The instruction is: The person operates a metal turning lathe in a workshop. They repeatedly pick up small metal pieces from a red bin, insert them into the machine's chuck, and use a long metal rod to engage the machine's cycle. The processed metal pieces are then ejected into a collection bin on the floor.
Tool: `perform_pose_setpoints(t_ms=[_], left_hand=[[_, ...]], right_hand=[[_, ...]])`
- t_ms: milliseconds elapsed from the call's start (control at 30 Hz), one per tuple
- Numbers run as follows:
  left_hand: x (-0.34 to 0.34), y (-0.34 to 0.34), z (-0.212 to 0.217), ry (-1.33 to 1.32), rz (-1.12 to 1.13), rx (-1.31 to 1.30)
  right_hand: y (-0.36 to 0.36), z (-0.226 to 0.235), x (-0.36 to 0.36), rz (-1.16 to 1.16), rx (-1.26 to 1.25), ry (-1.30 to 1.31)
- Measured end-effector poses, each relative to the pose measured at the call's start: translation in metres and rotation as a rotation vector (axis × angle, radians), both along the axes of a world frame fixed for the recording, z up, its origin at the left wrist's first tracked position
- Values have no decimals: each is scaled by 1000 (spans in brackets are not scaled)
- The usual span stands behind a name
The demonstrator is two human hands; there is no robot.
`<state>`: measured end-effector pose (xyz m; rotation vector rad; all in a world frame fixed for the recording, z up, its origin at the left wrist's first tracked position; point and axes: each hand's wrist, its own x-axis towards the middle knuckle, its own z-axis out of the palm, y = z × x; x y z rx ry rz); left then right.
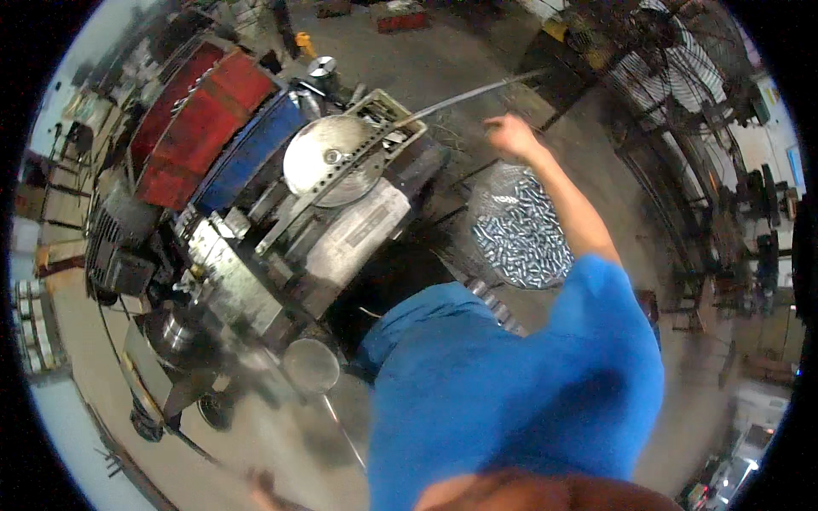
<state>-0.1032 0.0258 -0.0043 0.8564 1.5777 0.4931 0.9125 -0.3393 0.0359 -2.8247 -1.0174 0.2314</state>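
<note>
My right hand (pixel 513 138) reaches forward past a mesh-like basket (pixel 470 217) of small shiny metal cylinders (pixel 528 234). Its fingers are loosely bent and a little apart, and I see nothing in them. Just beyond it runs a long thin metal strip (pixel 473 92), which leads back to a machine with a round metal disc (pixel 328 162) and a perforated bar (pixel 328 179) across it. Low at the left edge of my body, my left hand (pixel 266 492) is smeared by motion, so its fingers cannot be made out.
Red bins (pixel 204 128) and a blue bin (pixel 247 153) stand beyond the machine at the left. A round pale-topped stool or plate (pixel 311 366) stands near me. At the far right is a large caged fan (pixel 673 68). Further machinery (pixel 175 332) lies at the left.
</note>
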Motion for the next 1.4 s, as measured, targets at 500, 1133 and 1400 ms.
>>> perform_pose_setpoints(t_ms=[500, 1133, 1400], left_hand=[[135, -35, 54, 384, 55, 350], [402, -49, 184, -21, -326, 714], [526, -84, 149, -1032, -649, 171]], right_hand=[[-85, -193, -24, -569, -222, 269], [117, 43, -205, 650, 920, 885], [219, 109, -314, 1196, 1006, 834]])
